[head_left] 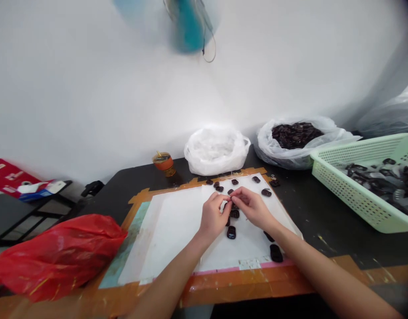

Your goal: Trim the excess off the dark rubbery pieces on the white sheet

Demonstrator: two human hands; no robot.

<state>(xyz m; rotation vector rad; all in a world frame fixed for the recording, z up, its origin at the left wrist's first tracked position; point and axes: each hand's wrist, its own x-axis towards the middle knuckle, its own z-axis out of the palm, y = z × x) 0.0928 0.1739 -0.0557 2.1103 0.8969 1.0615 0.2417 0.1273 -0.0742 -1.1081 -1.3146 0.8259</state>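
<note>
The left hand (215, 215) and right hand (252, 206) meet fingertip to fingertip, thumb and forefinger of each nearly closed in a pinch. They seem to share one small part (230, 199), mostly hidden by the fingers, so its shape cannot be told. Black pieces (231, 232) lie on the white sheet (177, 221) just below, ahead of and to the right of the hands, one close under the right forearm. For work this fine, one hand would best keep the part steady while the other makes small, gentle adjustments, low over the sheet so a slip lands there.

No brand can be read. The red box (11, 177), far left of the left hand, bears pale markings too small to make out.
</note>
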